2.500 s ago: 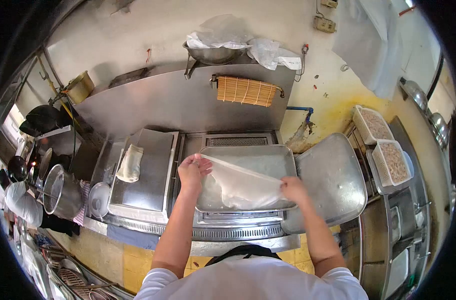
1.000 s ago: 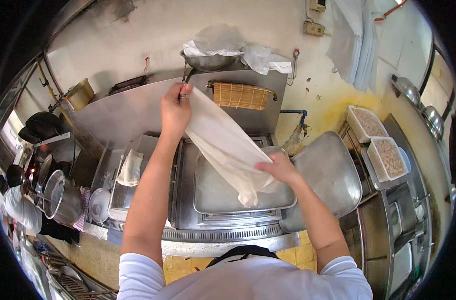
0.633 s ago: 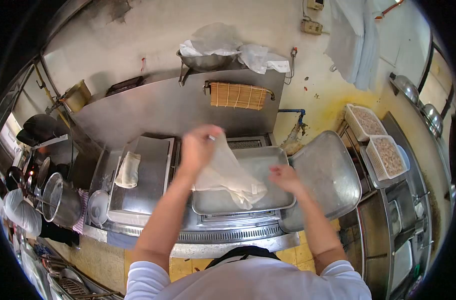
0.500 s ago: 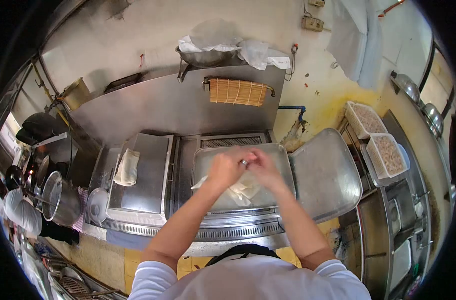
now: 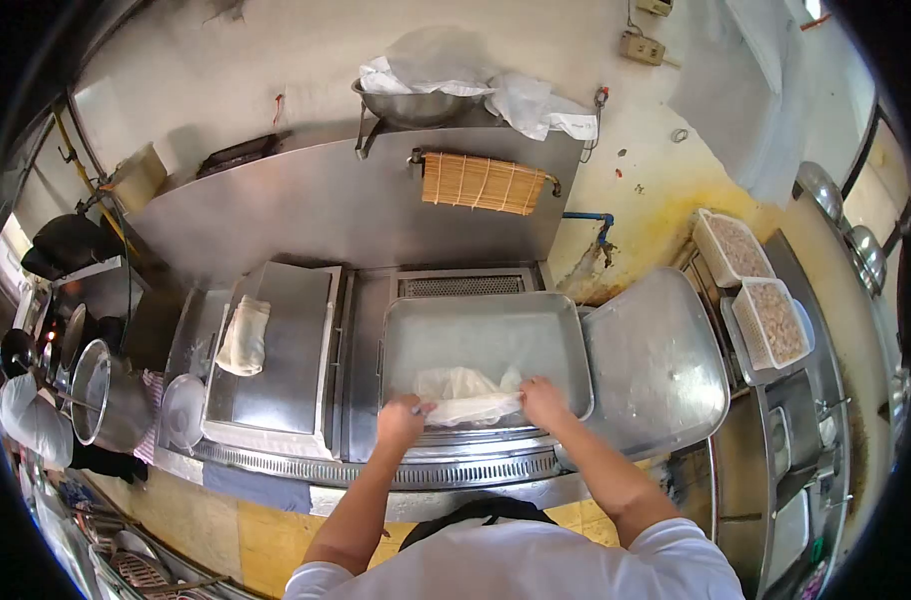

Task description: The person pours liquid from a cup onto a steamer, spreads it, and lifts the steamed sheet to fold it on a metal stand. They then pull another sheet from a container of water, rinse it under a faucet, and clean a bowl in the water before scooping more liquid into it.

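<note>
A thin, whitish cloth stretches between my two hands at the near edge of a shallow metal tray. My left hand is closed around its left end, with a ring showing on a finger. At the other end, my right hand grips the cloth near the tray's front right corner. The middle of the cloth is bunched and lies partly over the tray floor.
On the left stands a metal lid bearing a folded white cloth. Another large tray leans at the right. White baskets of pale food sit beyond it. A bamboo mat hangs behind. Another person's white sleeve shows far left.
My hands have come down and apart, from together above the middle of the tray to its front edge. The cloth is now pulled out between them.
</note>
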`<state>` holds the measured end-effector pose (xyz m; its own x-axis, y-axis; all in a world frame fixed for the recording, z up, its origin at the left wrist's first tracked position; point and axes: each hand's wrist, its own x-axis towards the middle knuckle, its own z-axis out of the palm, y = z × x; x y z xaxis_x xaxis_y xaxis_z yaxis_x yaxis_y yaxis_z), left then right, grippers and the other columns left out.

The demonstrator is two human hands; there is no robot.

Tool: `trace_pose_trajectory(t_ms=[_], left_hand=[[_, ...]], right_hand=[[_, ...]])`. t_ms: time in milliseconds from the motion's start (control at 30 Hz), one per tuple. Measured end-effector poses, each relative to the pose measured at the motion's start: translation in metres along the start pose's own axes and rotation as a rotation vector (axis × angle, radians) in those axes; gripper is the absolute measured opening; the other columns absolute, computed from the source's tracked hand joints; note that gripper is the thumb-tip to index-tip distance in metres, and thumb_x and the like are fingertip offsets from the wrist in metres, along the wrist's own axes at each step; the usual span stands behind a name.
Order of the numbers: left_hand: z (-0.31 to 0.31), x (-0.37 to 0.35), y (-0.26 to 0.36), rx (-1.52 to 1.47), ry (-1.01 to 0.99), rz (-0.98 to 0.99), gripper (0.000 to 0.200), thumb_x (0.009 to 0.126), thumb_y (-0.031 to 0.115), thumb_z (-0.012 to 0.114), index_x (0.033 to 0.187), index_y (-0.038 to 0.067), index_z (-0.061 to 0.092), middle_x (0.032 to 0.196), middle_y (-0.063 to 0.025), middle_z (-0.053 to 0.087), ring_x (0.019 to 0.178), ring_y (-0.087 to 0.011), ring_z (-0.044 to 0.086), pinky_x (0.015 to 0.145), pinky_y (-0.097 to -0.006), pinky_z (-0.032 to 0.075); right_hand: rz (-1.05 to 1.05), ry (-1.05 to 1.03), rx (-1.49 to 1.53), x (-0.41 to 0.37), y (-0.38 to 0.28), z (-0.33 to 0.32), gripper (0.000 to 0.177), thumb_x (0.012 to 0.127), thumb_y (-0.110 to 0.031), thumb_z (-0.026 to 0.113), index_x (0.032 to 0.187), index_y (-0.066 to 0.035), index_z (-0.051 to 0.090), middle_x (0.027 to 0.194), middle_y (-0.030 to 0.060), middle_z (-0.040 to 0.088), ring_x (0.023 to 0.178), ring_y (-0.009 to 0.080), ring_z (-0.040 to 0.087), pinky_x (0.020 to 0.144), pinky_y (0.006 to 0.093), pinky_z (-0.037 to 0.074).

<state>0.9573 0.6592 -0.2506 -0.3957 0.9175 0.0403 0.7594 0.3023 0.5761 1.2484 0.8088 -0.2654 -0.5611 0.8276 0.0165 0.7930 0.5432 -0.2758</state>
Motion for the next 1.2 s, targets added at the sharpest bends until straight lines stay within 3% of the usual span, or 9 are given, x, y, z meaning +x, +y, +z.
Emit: trace_pose_trajectory(t_ms=[67, 233, 400, 500, 533, 700, 767, 1000, 1200], left_hand=[[0.011, -0.008, -0.001, -0.034, 0.032, 0.076, 0.03, 0.085, 0.037, 0.075, 0.085, 0.008, 0.071, 0.088, -0.0176, 0.071, 0.083, -0.04, 0.068, 0.072, -0.05, 0.054], [0.012, -0.004, -0.004, -0.001, -0.066, 0.02, 0.021, 0.086, 0.031, 0.072, 0.094, 0.011, 0.072, 0.097, -0.0147, 0.072, 0.092, -0.0367, 0.069, 0.078, -0.0489, 0.054], [0.006, -0.003, 0.004, 0.034, -0.131, -0.071, 0.021, 0.088, 0.031, 0.069, 0.099, 0.014, 0.072, 0.104, -0.0113, 0.071, 0.097, -0.0343, 0.068, 0.083, -0.0482, 0.055], [0.003, -0.001, 0.007, 0.096, -0.165, -0.055, 0.02, 0.087, 0.03, 0.068, 0.1, 0.015, 0.072, 0.103, -0.0108, 0.072, 0.096, -0.0346, 0.069, 0.083, -0.0483, 0.055], [0.0, -0.002, 0.011, 0.077, -0.147, -0.055, 0.02, 0.087, 0.029, 0.066, 0.1, 0.015, 0.072, 0.104, -0.0098, 0.072, 0.096, -0.0346, 0.069, 0.083, -0.0485, 0.055], [0.004, -0.002, 0.005, 0.076, -0.14, -0.043, 0.02, 0.086, 0.028, 0.066, 0.101, 0.016, 0.073, 0.104, -0.0087, 0.072, 0.095, -0.0342, 0.069, 0.083, -0.0485, 0.056], [0.006, -0.002, 0.007, 0.078, -0.136, -0.043, 0.021, 0.086, 0.028, 0.066, 0.103, 0.017, 0.073, 0.104, -0.0086, 0.072, 0.095, -0.0343, 0.07, 0.083, -0.0485, 0.056], [0.011, -0.002, 0.001, 0.037, -0.143, -0.057, 0.025, 0.087, 0.031, 0.066, 0.105, 0.015, 0.073, 0.105, -0.0112, 0.073, 0.093, -0.0372, 0.07, 0.082, -0.0491, 0.056], [0.01, 0.043, 0.016, -0.293, -0.018, -0.037, 0.032, 0.095, 0.035, 0.066, 0.102, 0.004, 0.071, 0.086, -0.022, 0.07, 0.082, -0.0367, 0.07, 0.074, -0.0441, 0.053]], right_hand=[[0.111, -0.331, -0.048, 0.017, 0.022, 0.006, 0.015, 0.086, -0.015, 0.063, 0.091, -0.003, 0.07, 0.094, 0.0186, 0.072, 0.091, 0.0388, 0.068, 0.08, 0.0489, 0.053], [0.164, 0.055, 0.405, 0.122, 0.029, -0.091, 0.015, 0.083, -0.017, 0.065, 0.089, -0.004, 0.07, 0.086, 0.0158, 0.072, 0.08, 0.0311, 0.069, 0.074, 0.0429, 0.053], [0.185, 0.647, 0.443, 0.235, 0.015, -0.242, 0.061, 0.077, -0.012, 0.071, 0.134, 0.004, 0.055, 0.12, 0.0242, 0.067, 0.116, 0.0359, 0.064, 0.101, 0.0409, 0.049], [0.14, 0.544, 0.626, 0.273, 0.024, -0.262, 0.077, 0.073, -0.009, 0.073, 0.143, 0.007, 0.044, 0.131, 0.0292, 0.06, 0.122, 0.038, 0.06, 0.103, 0.0404, 0.047], [0.183, 0.336, 0.673, 0.269, 0.015, -0.269, 0.075, 0.073, -0.009, 0.074, 0.14, 0.007, 0.044, 0.132, 0.0282, 0.056, 0.12, 0.0396, 0.057, 0.1, 0.0418, 0.047], [0.047, 0.782, 0.52, 0.237, -0.014, -0.194, 0.044, 0.075, -0.006, 0.073, 0.112, 0.002, 0.05, 0.105, 0.0188, 0.056, 0.098, 0.0356, 0.058, 0.085, 0.045, 0.048], [0.072, 0.639, 0.644, 0.203, -0.038, -0.175, 0.048, 0.077, -0.002, 0.072, 0.116, -0.002, 0.046, 0.1, 0.01, 0.052, 0.091, 0.0194, 0.056, 0.077, 0.0355, 0.051], [-0.185, 0.253, 1.12, 0.102, -0.171, -0.163, 0.051, 0.08, 0.004, 0.066, 0.128, -0.005, 0.048, 0.11, 0.0092, 0.06, 0.097, 0.0177, 0.059, 0.081, 0.0332, 0.052], [-0.167, 0.033, 1.243, 0.105, -0.132, -0.12, 0.048, 0.087, 0.004, 0.061, 0.133, -0.003, 0.053, 0.118, 0.0125, 0.067, 0.101, 0.0187, 0.064, 0.09, 0.0318, 0.053]])
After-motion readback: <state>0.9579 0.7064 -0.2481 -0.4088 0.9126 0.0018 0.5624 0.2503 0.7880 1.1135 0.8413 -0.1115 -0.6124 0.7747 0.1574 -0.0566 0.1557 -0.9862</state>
